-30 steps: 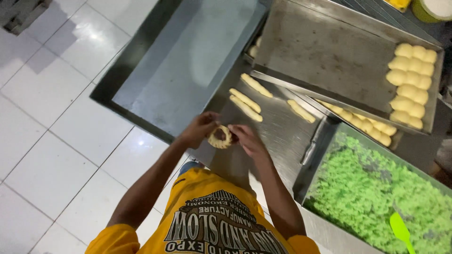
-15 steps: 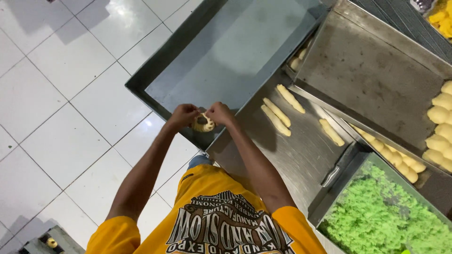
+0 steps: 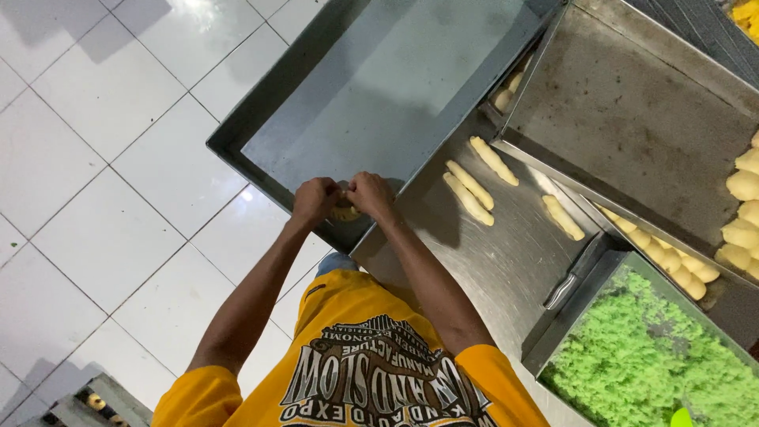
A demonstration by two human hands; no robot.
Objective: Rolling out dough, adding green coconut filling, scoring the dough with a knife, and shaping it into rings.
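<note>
- The small piece of dough (image 3: pixel 345 211) sits pinched between your two hands, at the near corner of the empty steel tray (image 3: pixel 379 87), just over its rim.
- Your left hand (image 3: pixel 314 199) is closed on the dough from one side and your right hand (image 3: pixel 370 194) from the other; fingertips meet over it, so most of the piece is hidden.
- To do this well, I judge you should keep even pressure from both sides and work the dough with the fingertips, not the palms, so it does not tear or flatten unevenly.
- Keep the piece above the tray corner, so anything that slips lands on metal and not on the white tiled floor (image 3: pixel 95 182) beside the tray.
- Beyond the tray's right edge, on the steel worktop (image 3: pixel 506 261), lie several shaped dough sticks (image 3: pixel 469 190), near your right hand but apart from it; mind your forearm does not sweep them.
- Further from the tray, a second large baking tray (image 3: pixel 632 119) rests tilted over the worktop, with pale dough pieces (image 3: pixel 743 213) along its far side.
- Farthest from the empty tray, low in the view, a container of green crumbs (image 3: pixel 656 364) stands well apart from your hands.
- Nothing blocks the empty tray itself; only the sticks crowd your right side.
</note>
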